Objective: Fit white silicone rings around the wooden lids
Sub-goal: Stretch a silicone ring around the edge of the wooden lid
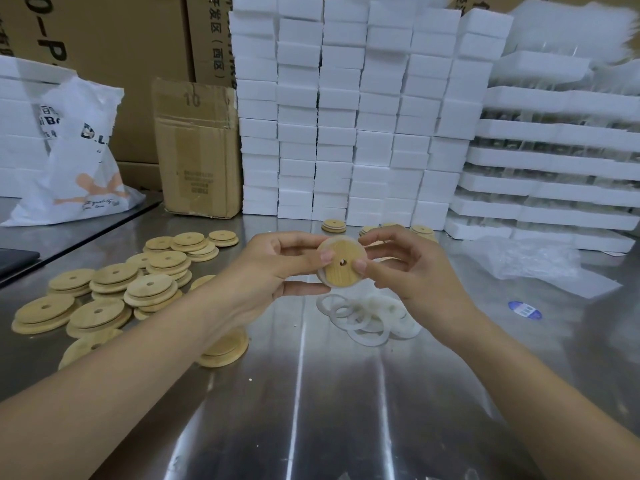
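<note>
A brushed stainless-steel table [311,393] is shown, glossy and streaked with reflected light. Pale wooden lids [104,299] with a smooth, matt, fine-grained finish are heaped on it, and the same finish is seen on the held wooden lid [342,263]. The white silicone rings [367,318] are seen as soft, matt and slightly translucent, near crinkled clear plastic film [530,258] with a faint sheen. Behind are shown matt white foam blocks [346,116], a creased brown cardboard box [197,147] and a smooth printed white plastic bag [79,161].
</note>
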`<move>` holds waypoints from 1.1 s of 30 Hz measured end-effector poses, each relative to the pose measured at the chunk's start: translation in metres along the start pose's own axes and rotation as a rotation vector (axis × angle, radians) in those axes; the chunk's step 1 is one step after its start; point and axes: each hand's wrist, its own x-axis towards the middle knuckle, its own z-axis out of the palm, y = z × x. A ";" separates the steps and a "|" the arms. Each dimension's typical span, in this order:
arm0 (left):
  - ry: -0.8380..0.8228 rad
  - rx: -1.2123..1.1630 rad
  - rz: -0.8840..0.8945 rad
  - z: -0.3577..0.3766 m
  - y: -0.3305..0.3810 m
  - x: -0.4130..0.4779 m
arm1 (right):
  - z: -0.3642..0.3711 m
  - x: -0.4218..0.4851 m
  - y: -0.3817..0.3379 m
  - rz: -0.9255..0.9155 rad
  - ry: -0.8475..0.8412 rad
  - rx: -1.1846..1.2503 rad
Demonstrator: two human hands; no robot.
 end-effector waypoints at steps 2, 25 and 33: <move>-0.025 -0.009 0.008 -0.001 0.000 0.001 | 0.001 0.001 0.000 -0.056 0.006 0.016; 0.291 0.121 -0.034 0.020 -0.031 0.001 | -0.044 0.012 0.054 0.166 0.151 -0.710; 0.176 0.542 0.058 0.026 -0.065 0.003 | -0.093 0.010 0.082 0.535 0.113 -1.031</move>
